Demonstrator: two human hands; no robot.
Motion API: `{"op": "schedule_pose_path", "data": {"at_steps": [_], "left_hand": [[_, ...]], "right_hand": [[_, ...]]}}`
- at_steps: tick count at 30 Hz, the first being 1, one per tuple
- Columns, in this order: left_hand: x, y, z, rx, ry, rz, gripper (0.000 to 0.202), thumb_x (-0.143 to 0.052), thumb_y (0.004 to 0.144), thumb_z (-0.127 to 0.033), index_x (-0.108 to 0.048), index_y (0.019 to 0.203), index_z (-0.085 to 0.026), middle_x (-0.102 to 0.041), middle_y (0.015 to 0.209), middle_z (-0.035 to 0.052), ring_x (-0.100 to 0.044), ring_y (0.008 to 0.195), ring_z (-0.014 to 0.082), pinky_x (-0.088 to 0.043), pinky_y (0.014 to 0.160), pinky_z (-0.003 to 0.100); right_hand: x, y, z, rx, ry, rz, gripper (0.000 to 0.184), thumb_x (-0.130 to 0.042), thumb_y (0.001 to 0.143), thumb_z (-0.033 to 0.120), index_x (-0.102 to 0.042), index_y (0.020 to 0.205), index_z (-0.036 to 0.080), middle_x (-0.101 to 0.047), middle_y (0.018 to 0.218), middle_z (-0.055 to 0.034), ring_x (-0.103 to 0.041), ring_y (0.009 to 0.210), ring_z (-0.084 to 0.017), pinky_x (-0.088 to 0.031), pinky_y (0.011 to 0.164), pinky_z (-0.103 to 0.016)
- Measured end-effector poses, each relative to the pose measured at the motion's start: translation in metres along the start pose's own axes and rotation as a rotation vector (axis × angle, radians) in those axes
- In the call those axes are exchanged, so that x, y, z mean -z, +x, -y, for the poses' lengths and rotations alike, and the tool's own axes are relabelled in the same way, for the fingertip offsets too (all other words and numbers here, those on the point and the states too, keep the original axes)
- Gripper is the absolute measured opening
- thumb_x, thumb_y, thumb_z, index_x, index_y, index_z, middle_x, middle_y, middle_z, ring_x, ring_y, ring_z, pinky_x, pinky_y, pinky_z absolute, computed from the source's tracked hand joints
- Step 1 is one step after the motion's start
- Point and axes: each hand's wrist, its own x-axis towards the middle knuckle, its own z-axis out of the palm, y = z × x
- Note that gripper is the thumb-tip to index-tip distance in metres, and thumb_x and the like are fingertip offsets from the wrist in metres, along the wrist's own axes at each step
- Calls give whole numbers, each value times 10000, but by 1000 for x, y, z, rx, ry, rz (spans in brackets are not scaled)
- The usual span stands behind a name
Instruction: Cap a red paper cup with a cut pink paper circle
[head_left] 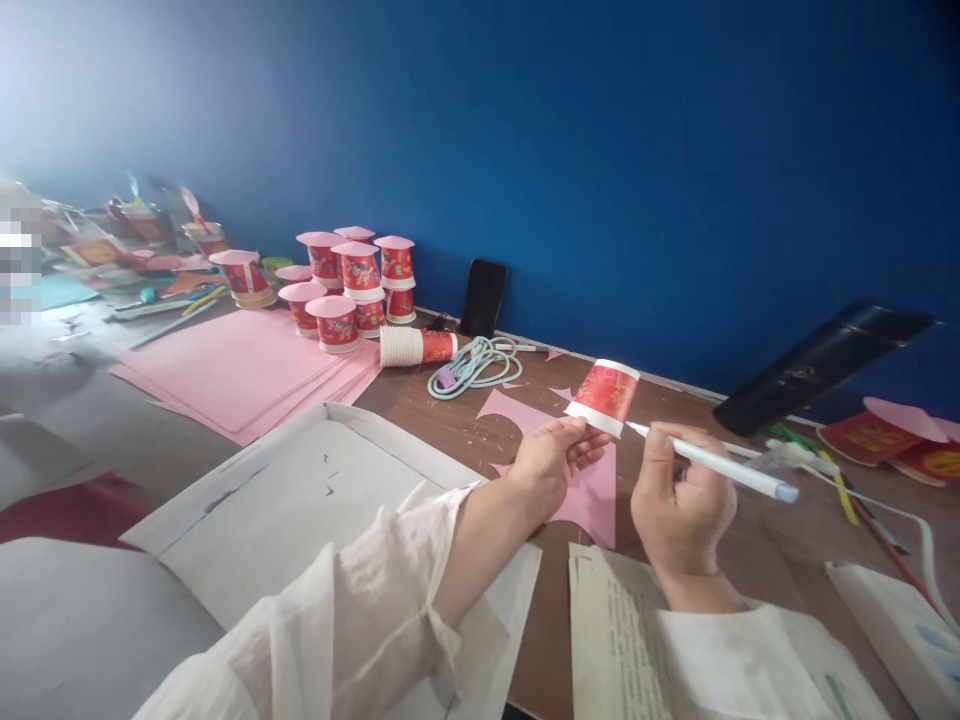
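My left hand (pixel 559 455) grips a red paper cup (pixel 606 393) by its white rim, holding it upside down and slightly tilted above the table. In my right hand (pixel 686 500) is a white pen (pixel 724 463), its tip pointing left close to the cup's rim; whether the tip touches the cup I cannot tell. Beneath the cup lies a pink paper sheet (pixel 596 490) with rounded cut-outs along its edges. Further back, several red cups (pixel 334 325) topped with pink paper discs are grouped and partly stacked.
A nested stack of cups (pixel 420 346) lies sideways beside a coiled pale-blue cable (pixel 480 370). A phone (pixel 484 297) leans against the blue wall. Pink sheets (pixel 240 365) and a white tray-like sheet (pixel 300 500) spread left. A black cylinder (pixel 817 365) and a book (pixel 611 630) are rightward.
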Motion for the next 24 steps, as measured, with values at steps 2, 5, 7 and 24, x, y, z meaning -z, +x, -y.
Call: {"op": "schedule_pose_path", "data": {"at_steps": [2,5,7,24], "left_hand": [[1,0,0,1,12,11,127,-597,875,-104,-639,756,-121,-721,751,77,-707,742,150,-525,776,266],[2,1,0,-6,36,23,129,-596,877,-109,-646,759,-116,-723,755,77,-708,742,147,-522,781,262],[2,1,1,-13,51,30,125,-597,882,-118,-658,773,-111,-722,762,73,-709,743,142,-519,792,260],[1,1,-1,-18,85,-5,135,-595,883,-136,-675,779,-103,-703,755,77,-693,720,142,-524,753,262]], "right_hand": [[0,0,0,18,20,24,97,-572,933,227,-639,923,158,-705,853,-100,-675,817,-226,-526,768,-350],[0,-1,0,22,37,71,95,-581,933,231,-648,932,164,-714,875,-93,-681,832,-219,-529,785,-345],[-1,-2,-1,25,37,92,93,-591,931,233,-655,936,166,-721,888,-91,-688,842,-217,-532,788,-338],[0,0,2,35,32,85,104,-587,931,233,-649,915,151,-718,870,-100,-690,840,-223,-534,787,-343]]}}
